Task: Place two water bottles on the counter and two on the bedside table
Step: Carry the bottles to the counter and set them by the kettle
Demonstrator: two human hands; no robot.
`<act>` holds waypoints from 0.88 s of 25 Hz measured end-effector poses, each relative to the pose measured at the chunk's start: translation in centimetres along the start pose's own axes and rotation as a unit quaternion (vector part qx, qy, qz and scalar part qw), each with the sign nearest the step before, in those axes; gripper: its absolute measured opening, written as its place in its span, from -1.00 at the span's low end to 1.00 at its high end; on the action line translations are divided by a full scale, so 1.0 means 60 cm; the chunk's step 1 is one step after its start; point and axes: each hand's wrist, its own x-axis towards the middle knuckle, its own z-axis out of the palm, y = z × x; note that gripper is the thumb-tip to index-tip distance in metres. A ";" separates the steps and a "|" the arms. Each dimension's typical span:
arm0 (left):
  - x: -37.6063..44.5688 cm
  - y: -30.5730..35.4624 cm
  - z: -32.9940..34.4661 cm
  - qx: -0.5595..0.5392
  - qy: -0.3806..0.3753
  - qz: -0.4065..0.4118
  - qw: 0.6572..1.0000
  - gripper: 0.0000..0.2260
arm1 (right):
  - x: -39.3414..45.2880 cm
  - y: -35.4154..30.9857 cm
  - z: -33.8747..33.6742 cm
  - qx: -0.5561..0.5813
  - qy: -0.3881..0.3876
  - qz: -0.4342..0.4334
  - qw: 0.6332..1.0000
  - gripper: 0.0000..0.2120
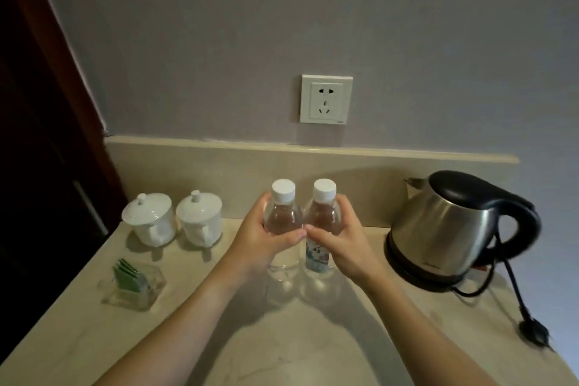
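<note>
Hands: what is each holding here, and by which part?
The left hand grips the left water bottle, the right hand the right water bottle, each around the upper body below the cap.

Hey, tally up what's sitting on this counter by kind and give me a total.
Water bottles: 2 (left bottle, right bottle)
Lidded white cups: 2 (left cup, right cup)
Kettle: 1
Clear holder with green packets: 1
Total: 6
</note>
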 end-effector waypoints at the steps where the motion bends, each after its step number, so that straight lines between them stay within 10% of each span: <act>1: -0.009 -0.015 0.007 0.012 0.024 -0.010 1.000 -0.48 | 0.000 0.018 -0.003 0.002 -0.006 0.005 1.000 -0.44; 22: -0.063 -0.134 0.029 0.320 0.175 -0.005 0.931 -0.37 | -0.056 0.130 0.014 -0.124 0.060 0.124 0.983 -0.26</act>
